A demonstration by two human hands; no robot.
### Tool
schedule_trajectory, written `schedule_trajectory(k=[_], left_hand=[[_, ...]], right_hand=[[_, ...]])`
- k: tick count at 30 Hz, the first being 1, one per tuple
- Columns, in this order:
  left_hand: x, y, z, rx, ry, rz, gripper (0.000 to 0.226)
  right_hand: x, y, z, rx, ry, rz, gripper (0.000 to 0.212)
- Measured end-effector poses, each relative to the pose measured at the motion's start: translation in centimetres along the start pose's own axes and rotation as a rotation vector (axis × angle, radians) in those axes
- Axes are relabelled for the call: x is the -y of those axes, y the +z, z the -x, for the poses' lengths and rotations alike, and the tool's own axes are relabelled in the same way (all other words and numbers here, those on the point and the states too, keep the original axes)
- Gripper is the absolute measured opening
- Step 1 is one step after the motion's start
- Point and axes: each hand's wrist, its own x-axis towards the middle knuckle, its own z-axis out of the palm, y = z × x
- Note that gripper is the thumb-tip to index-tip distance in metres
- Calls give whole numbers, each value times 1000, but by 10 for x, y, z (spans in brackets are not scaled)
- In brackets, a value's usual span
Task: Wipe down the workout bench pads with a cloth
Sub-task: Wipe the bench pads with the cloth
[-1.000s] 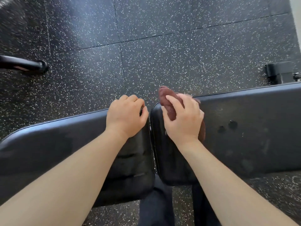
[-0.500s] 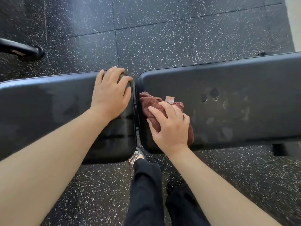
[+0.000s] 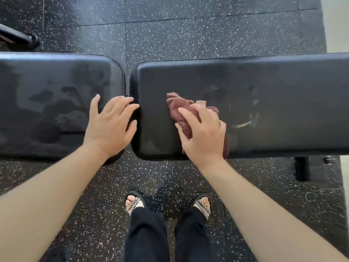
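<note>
Pressing the cloth (image 3: 178, 109) onto the right pad (image 3: 264, 87), your right hand (image 3: 204, 137) lay flat, fingers spread over it. Your left hand (image 3: 109, 127) rested on the left pad (image 3: 47, 95) — fingers straight, splayed.

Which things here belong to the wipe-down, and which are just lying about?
Job: maroon cloth, right pad, left pad, right hand pressing the cloth, left hand resting on the left pad.
Lying about: black bar on the floor, black post.
</note>
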Motion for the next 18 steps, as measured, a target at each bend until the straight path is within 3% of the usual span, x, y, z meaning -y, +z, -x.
schedule_trajectory(k=[6,12,18], left_hand=[[-3,-4,-2,21,-29,3,42],[-3,-5,-3,25,-37,-1,41],[0,-4,-3,31,-37,5,41]], right_hand=[[-18,-7,10,14,-78,-42,31],[-36,-11,-57,-187,106,-32,31],[-13,-1,-42,-159,192,19,33]])
